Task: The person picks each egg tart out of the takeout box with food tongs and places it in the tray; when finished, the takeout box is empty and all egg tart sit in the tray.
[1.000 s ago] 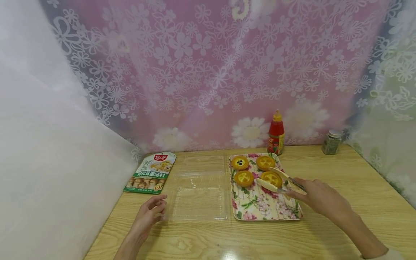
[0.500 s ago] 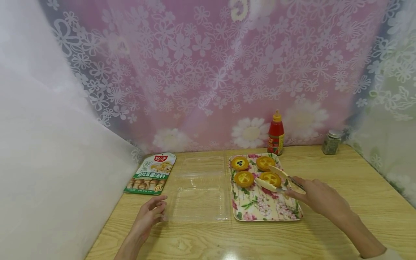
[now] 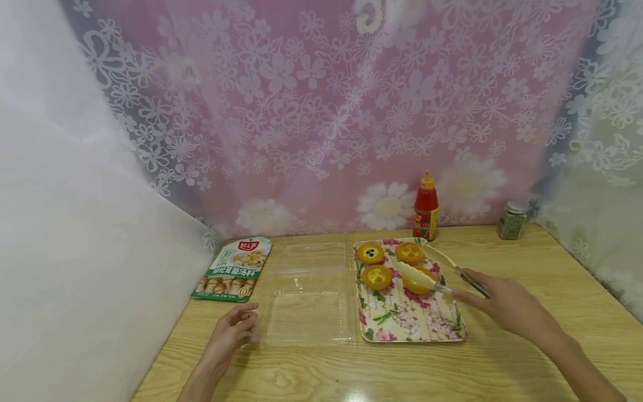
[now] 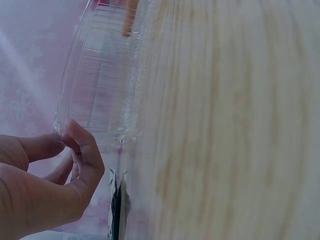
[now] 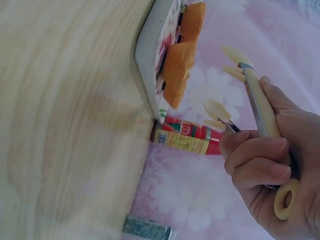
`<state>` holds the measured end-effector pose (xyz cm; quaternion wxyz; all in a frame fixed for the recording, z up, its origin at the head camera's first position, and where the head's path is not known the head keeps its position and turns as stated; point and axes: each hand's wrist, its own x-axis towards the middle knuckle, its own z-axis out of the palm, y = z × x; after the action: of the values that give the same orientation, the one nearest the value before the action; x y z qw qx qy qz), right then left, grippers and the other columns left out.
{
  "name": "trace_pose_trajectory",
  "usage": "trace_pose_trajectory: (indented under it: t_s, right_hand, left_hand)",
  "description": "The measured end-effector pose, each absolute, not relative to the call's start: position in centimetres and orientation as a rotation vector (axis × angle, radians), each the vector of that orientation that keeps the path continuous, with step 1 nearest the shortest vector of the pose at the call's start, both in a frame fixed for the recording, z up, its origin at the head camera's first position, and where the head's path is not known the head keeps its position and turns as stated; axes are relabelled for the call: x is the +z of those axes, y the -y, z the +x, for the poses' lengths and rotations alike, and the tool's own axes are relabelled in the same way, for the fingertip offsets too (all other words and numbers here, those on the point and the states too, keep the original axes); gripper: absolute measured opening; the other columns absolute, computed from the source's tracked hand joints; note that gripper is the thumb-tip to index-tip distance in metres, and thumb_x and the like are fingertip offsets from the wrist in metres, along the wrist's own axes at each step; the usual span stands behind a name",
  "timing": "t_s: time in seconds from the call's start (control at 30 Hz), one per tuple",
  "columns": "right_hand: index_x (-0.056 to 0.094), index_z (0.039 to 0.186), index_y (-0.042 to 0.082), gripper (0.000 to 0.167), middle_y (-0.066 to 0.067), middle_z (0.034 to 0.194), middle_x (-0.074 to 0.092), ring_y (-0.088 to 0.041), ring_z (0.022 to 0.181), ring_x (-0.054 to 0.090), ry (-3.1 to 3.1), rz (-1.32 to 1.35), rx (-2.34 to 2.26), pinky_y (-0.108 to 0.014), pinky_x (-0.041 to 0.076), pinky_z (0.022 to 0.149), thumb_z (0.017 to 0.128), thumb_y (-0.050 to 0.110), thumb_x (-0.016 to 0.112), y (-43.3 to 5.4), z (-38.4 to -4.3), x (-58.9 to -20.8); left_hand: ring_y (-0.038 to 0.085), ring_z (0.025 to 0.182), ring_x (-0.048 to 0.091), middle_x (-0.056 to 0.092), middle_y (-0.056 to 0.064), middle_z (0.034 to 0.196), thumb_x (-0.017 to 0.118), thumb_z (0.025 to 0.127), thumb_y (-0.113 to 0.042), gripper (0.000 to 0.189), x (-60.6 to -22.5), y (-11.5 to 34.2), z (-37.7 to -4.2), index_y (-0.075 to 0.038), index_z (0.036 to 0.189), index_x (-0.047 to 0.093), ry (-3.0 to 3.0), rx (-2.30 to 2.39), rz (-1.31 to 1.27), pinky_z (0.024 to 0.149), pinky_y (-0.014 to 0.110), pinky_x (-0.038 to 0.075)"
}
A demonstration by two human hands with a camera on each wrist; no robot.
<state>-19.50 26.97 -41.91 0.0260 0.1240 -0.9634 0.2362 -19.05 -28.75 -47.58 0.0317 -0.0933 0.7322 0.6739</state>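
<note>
My right hand [image 3: 519,307] holds a pair of tongs [image 3: 414,274] with cream tips, its arms spread apart. They are over the front right egg tart [image 3: 418,286], partly hiding it; in the right wrist view the tips look raised off the tarts. Several tarts sit at the far end of a floral tray [image 3: 412,330], one of them a tart [image 3: 370,253] with dark berries. At the near left corner of an opened clear plastic container [image 3: 308,315], my left hand [image 3: 223,338] pinches the rim between thumb and fingers, seen closely in the left wrist view.
Left of the container lies a green and white food pouch [image 3: 231,269]. Behind the tray stands a red sauce bottle [image 3: 426,207] with a yellow cap. A small glass jar [image 3: 512,221] is at the far right, near the floral curtain [image 3: 321,111].
The tongs have opened wider and risen from around the front right tart. My right hand has shifted a little to the right. My left hand and the container stay where they were.
</note>
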Motion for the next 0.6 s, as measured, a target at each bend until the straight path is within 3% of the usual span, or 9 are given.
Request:
trace_pose_trajectory:
  t_s: [0.13, 0.17, 0.23, 0.37, 0.4, 0.6]
  right_hand:
    - [0.043, 0.154, -0.006, 0.078, -0.011, 0.081, 0.062, -0.012, 0.050, 0.032, 2.959, 0.345, 0.779, -0.032, 0.031, 0.052, 0.103, 0.051, 0.062, -28.0, -19.3, -42.3]
    - [0.044, 0.154, -0.006, 0.077, -0.017, 0.085, 0.065, -0.014, 0.052, 0.040, 2.944, 0.348, 0.782, -0.032, 0.034, 0.053, 0.103, 0.049, 0.062, -28.3, -19.2, -42.4]
    - [0.043, 0.156, -0.003, 0.076, -0.009, 0.072, 0.054, -0.013, 0.049, 0.037, 2.944, 0.320, 0.810, -0.032, 0.033, 0.051, 0.104, 0.048, 0.062, -28.8, -18.9, -42.6]
    - [0.038, 0.159, -0.001, 0.076, -0.008, 0.070, 0.055, -0.013, 0.047, 0.039, 2.944, 0.257, 0.831, -0.032, 0.034, 0.050, 0.105, 0.047, 0.060, -30.4, -18.1, -43.3]
    - [0.035, 0.160, -0.001, 0.078, -0.003, 0.065, 0.048, -0.010, 0.046, 0.030, 2.959, 0.214, 0.833, -0.031, 0.031, 0.048, 0.106, 0.050, 0.058, -30.9, -17.9, -43.5]
    - [0.017, 0.161, -0.010, 0.092, 0.002, 0.052, 0.041, -0.011, 0.040, 0.035, 3.022, 0.005, 0.874, -0.030, 0.037, 0.041, 0.107, 0.058, 0.047, -34.3, -17.2, -44.6]
  left_hand:
    - [0.021, 0.087, 0.054, 0.057, 0.010, 0.112, 0.060, 0.106, -0.010, 0.038, -47.6, 28.7, -19.1, -0.003, 0.143, 0.058, -2.263, 2.068, -0.291, 0.075, 0.038, 0.058]
    - [0.021, 0.087, 0.054, 0.057, 0.010, 0.112, 0.060, 0.106, -0.010, 0.038, -47.5, 28.7, -19.0, -0.003, 0.143, 0.058, -2.265, 2.066, -0.292, 0.075, 0.038, 0.058]
    - [0.021, 0.087, 0.054, 0.057, 0.010, 0.112, 0.060, 0.106, -0.010, 0.038, -47.5, 28.7, -19.0, -0.003, 0.144, 0.058, -2.262, 2.064, -0.288, 0.076, 0.039, 0.058]
    - [0.021, 0.088, 0.054, 0.056, 0.010, 0.112, 0.060, 0.106, -0.011, 0.039, -47.6, 28.5, -18.9, -0.002, 0.144, 0.057, -2.252, 2.064, -0.272, 0.077, 0.038, 0.058]
    - [0.021, 0.088, 0.054, 0.056, 0.010, 0.113, 0.060, 0.106, -0.012, 0.040, -47.6, 28.5, -18.9, -0.002, 0.145, 0.057, -2.249, 2.065, -0.266, 0.077, 0.038, 0.058]
    - [0.021, 0.089, 0.055, 0.056, 0.010, 0.113, 0.061, 0.106, -0.013, 0.041, -47.5, 28.5, -18.9, -0.002, 0.145, 0.056, -2.246, 2.068, -0.254, 0.078, 0.037, 0.058]
